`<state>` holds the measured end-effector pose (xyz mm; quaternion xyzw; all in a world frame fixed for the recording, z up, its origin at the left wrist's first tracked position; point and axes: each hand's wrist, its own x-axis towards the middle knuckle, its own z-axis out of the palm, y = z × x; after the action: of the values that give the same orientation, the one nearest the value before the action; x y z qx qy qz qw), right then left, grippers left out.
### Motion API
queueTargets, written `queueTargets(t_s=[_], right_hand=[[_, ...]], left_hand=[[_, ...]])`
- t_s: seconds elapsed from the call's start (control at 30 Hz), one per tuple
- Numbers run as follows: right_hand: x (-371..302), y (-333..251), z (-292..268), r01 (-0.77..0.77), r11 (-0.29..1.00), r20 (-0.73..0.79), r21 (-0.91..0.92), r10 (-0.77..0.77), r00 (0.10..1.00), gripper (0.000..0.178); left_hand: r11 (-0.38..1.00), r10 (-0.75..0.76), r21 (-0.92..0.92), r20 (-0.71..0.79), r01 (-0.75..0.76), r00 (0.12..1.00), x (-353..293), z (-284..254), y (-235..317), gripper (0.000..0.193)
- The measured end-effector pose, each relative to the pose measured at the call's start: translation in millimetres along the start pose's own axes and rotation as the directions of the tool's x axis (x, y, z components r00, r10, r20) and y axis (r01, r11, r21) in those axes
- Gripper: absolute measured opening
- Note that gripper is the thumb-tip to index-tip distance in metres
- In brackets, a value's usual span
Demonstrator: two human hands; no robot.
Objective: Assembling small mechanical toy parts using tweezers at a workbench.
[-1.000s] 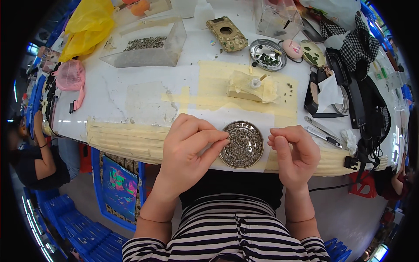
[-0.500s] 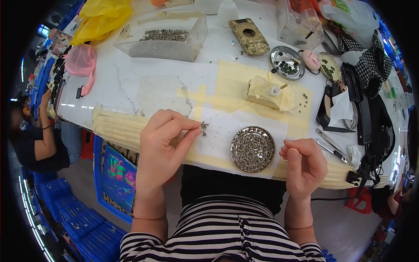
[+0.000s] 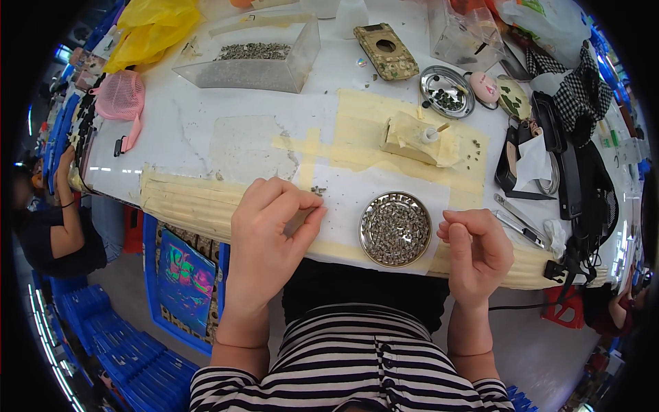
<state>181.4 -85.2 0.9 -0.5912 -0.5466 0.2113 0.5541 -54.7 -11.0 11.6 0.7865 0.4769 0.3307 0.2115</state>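
My left hand (image 3: 273, 223) is above the near edge of the table, left of a round metal dish (image 3: 362, 242). Its thumb and forefinger are pinched together; anything between the tips is too small to make out. Just beyond those fingertips lies a little cluster of small metal pieces (image 3: 318, 191) on white paper. Many similar small silvery pieces (image 3: 396, 230) fill the dish. To the dish's right my right hand (image 3: 479, 254) is raised with curled fingers and the thumb against the forefinger. Whatever it may hold is hidden.
Farther back stand a clear bin (image 3: 274, 74) of metal pieces, a taped block (image 3: 415, 141), a camouflage-patterned case (image 3: 386, 51) and a plate (image 3: 447, 93) of dark green bits. A utility knife (image 3: 518, 228) and tweezers (image 3: 515, 211) lie at right. A pink mesh strainer (image 3: 120, 96) lies at left.
My left fingertips have drawn slightly back toward me, from beside the small metal cluster. My right hand stays curled in nearly the same place. The whole view has shifted a little.
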Motion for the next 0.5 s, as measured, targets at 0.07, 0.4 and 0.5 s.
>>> queueTargets(t_s=[0.07,0.4,0.5], right_hand=[[0,0,0,0.003,1.0,0.001,-0.001,-0.003,1.0,0.006],[5,-15,3,0.251,0.967,0.131,-0.037,-0.244,0.961,0.015],[10,-26,13,0.319,0.947,0.197,-0.029,-0.308,0.931,0.024]], left_hand=[[1.0,0.017,0.021,0.001,-0.017,1.0,-3,-1,2,0.012],[0.981,0.072,-0.176,-0.094,-0.087,0.993,-10,9,3,0.022],[0.81,-0.02,-0.586,-0.009,0.011,1.0,-7,12,16,0.033]])
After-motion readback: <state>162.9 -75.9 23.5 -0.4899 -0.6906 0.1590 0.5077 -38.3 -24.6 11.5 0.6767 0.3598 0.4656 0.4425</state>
